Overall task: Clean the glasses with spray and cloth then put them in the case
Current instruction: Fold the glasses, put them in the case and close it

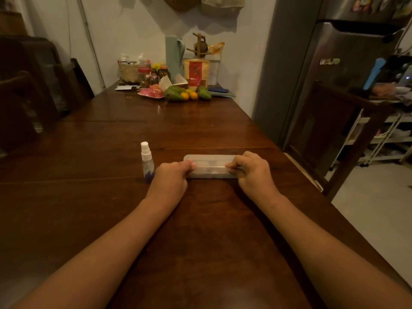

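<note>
A translucent case (210,166) is seen lying closed on the dark wooden table (200,230). Its left end is gripped by the left hand (171,178) with curled fingers, and its right end is pinched by the curled fingers of the right hand (252,172). A small spray bottle (147,160) is placed upright just beside the left hand, on its left. Whether the glasses are inside the case cannot be told.
</note>
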`<state>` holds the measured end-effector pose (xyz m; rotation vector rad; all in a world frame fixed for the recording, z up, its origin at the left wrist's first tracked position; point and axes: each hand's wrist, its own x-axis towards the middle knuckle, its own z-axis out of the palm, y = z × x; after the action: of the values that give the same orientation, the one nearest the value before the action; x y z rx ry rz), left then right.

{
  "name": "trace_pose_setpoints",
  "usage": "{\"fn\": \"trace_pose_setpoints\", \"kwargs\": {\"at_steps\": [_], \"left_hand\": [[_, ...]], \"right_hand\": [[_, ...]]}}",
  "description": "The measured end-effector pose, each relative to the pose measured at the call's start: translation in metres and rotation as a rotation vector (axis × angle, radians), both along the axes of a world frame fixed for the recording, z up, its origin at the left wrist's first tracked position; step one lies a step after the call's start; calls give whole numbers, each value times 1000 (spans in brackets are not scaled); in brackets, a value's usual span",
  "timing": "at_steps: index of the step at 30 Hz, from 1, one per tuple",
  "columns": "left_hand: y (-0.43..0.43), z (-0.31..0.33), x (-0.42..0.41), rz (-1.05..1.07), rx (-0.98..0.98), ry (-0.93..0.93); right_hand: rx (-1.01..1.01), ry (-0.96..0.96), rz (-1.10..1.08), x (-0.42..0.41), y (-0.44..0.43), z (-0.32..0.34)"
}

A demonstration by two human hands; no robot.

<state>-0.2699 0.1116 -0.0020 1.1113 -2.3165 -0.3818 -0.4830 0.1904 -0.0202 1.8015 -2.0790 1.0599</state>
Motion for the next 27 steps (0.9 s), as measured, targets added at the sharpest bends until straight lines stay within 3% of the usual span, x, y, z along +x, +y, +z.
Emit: {"fn": "trace_pose_setpoints", "kwargs": {"at_steps": [8,27], "left_hand": [[-5,-1,0,-23,113,87],[0,-3,7,-152,155,-87]], "right_hand": [[80,-35,71,-2,2,-4],[203,-7,35,-1,-3,-15]]}}
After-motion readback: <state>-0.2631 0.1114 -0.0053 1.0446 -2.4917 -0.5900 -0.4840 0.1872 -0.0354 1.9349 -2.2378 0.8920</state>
